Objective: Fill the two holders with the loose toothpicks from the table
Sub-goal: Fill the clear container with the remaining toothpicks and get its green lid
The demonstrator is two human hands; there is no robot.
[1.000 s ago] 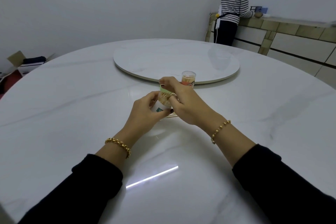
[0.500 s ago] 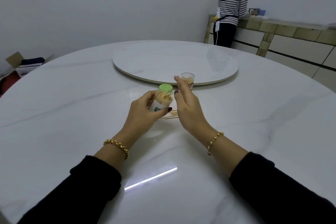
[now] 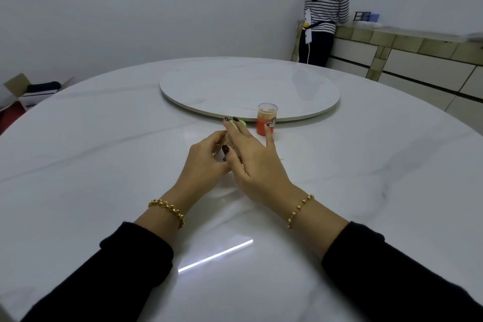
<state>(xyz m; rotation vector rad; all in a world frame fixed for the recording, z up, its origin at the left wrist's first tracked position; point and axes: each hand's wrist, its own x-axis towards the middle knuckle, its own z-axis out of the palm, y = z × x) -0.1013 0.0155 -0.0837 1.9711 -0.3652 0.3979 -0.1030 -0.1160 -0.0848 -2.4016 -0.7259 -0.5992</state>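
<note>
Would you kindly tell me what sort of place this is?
Probably a restaurant's private dining room: a large round marble table with a lazy Susan, an orange toothpick holder beside it, and a tiled sideboard along the wall.

A round white turntable [image 3: 235, 86] with faint grey veining lies flat before a plain pale wall [image 3: 156, 8], a bright streak of reflected light [image 3: 215, 255] in the foreground. At far right, a person in a striped top [image 3: 328, 8] stands with their back turned at a tiled sideboard [image 3: 418, 60] with small blue items [image 3: 366, 17] on its top. An open cardboard box [image 3: 18, 86] sits on the floor at far left.
</note>
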